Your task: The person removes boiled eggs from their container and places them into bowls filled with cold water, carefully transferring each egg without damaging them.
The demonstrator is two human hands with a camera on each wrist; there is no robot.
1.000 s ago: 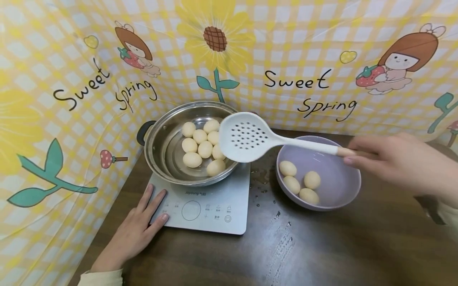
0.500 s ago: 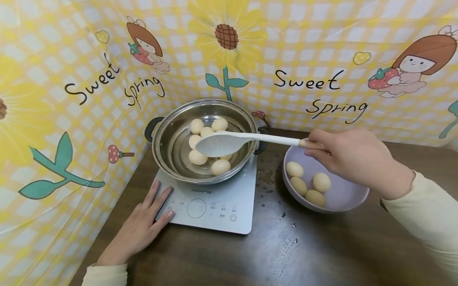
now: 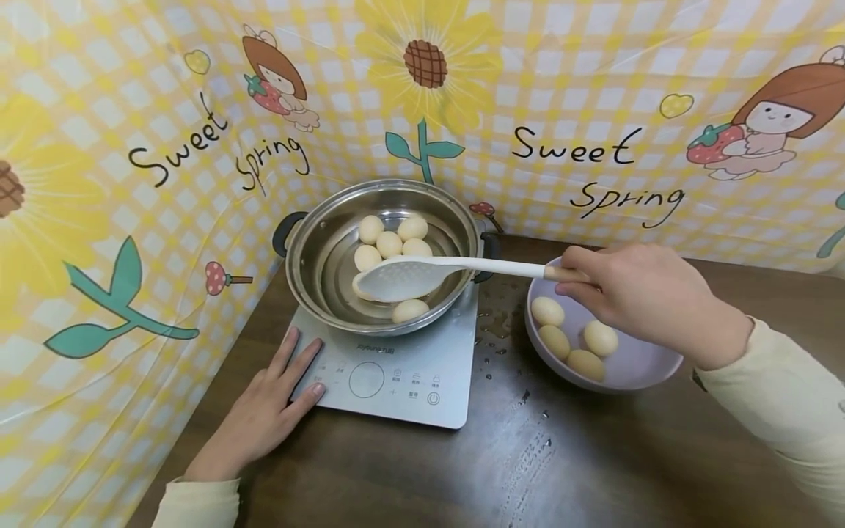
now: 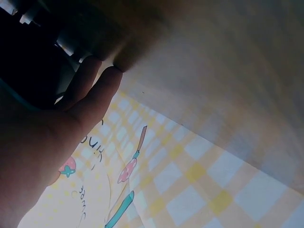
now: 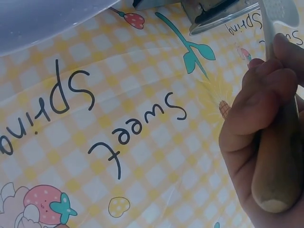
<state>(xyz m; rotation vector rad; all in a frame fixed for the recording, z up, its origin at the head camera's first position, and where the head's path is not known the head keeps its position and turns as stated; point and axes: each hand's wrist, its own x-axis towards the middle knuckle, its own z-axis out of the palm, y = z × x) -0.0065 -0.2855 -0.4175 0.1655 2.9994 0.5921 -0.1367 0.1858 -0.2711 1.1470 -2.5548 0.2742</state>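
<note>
In the head view my right hand (image 3: 650,297) grips the wooden handle of a white slotted spoon (image 3: 403,280). The spoon's bowl is inside a steel pot (image 3: 310,293), overlapping several pale eggs (image 3: 389,244) and hiding some of them. The right wrist view shows my right fingers (image 5: 259,102) curled round the wooden handle (image 5: 278,175). My left hand (image 3: 264,411) lies with fingers spread on the left edge of a white induction cooker (image 3: 366,381) under the pot. A purple bowl (image 3: 640,367) to the right, partly under my right hand in view, contains several eggs (image 3: 586,364).
The cooker stands on a dark wooden table (image 3: 396,477). Water drops (image 3: 495,323) lie between the cooker and the bowl. A yellow checked cloth (image 3: 561,66) with printed flowers and lettering rises behind and at the left. Black side handles (image 3: 285,233) stick out from the pot.
The slotted spoon has moved left and down, from over the pot's right rim into the pot among the eggs. The left hand stays on the cooker. The head view has shifted slightly.
</note>
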